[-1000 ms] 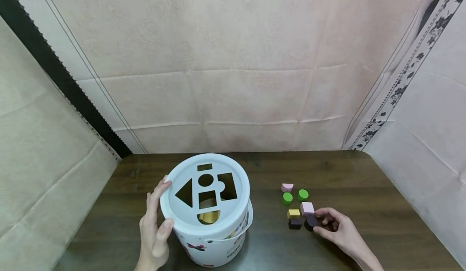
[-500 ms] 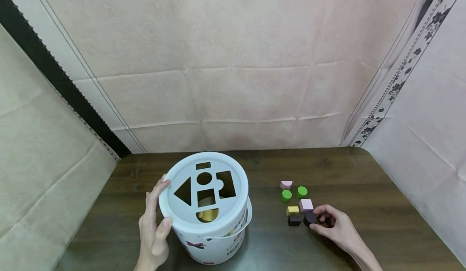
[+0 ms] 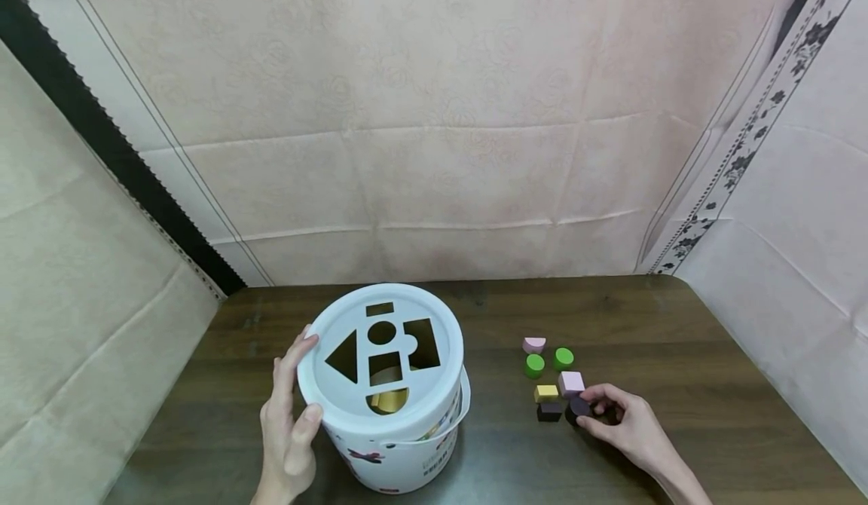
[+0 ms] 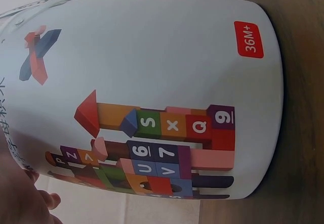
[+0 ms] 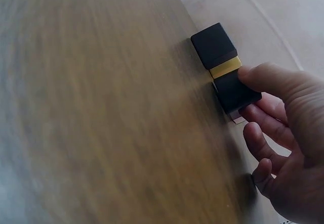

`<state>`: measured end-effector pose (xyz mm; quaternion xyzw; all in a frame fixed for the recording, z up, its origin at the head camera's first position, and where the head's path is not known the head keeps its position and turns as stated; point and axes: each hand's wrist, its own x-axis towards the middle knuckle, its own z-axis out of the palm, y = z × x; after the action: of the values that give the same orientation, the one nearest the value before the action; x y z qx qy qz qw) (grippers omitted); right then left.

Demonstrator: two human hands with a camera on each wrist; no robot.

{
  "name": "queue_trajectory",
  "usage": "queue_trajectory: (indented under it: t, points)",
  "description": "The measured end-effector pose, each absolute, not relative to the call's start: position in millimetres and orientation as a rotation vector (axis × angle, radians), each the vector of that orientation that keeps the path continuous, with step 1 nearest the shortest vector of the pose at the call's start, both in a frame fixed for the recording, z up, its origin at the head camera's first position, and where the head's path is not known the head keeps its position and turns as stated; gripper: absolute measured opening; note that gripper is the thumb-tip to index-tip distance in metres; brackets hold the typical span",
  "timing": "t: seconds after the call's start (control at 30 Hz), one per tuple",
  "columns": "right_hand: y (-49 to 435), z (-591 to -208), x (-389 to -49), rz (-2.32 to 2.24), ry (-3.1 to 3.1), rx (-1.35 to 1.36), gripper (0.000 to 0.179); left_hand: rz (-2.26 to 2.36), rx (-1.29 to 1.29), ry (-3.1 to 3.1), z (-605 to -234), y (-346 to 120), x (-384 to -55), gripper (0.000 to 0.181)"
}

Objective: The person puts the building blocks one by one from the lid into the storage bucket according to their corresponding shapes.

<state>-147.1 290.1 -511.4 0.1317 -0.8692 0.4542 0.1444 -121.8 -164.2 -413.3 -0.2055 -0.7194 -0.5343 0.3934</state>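
Observation:
A white bucket (image 3: 400, 463) with a pale blue lid (image 3: 434, 407) stands front and centre in the head view; the lid has several shaped holes. My left hand (image 3: 288, 422) touches the lid's left edge with thumb and fingertips spread apart. Toy pictures cover the bucket's wall in the left wrist view. My right hand (image 3: 627, 422) pinches a dark round block (image 3: 578, 408) between thumb and fingers, low at the tabletop. Beside it are a pale pink block (image 3: 571, 383), a yellow block (image 3: 545, 393) and a black block (image 3: 549, 412). I cannot tell whether the round block touches the table.
Two green round blocks (image 3: 563, 359) and a pink half-round block (image 3: 534, 345) lie farther back on the wooden table (image 3: 502, 452). The bucket's handle (image 3: 465, 399) hangs along its right side. Pale cloth (image 3: 441, 188) walls the back and both sides.
My right thumb and fingers have closed in on the dark round block, which appears shifted very slightly. My left hand and the bucket stay in place.

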Motion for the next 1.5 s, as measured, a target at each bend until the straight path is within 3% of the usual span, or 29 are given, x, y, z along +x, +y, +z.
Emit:
queue_trajectory:
  t: [0.67,1.5]
  points:
    - [280.1,-487.9,-143.7,1.356,-2.507,0.440,0.030,-1.359,-0.515,-1.832,-413.8,-164.8,-121.2,0.055]
    - [255.2,-418.3,-161.8,1.233,-2.447,0.671,0.031,-1.357,-0.502,-1.841,-413.3,-164.3,-121.5,0.055]
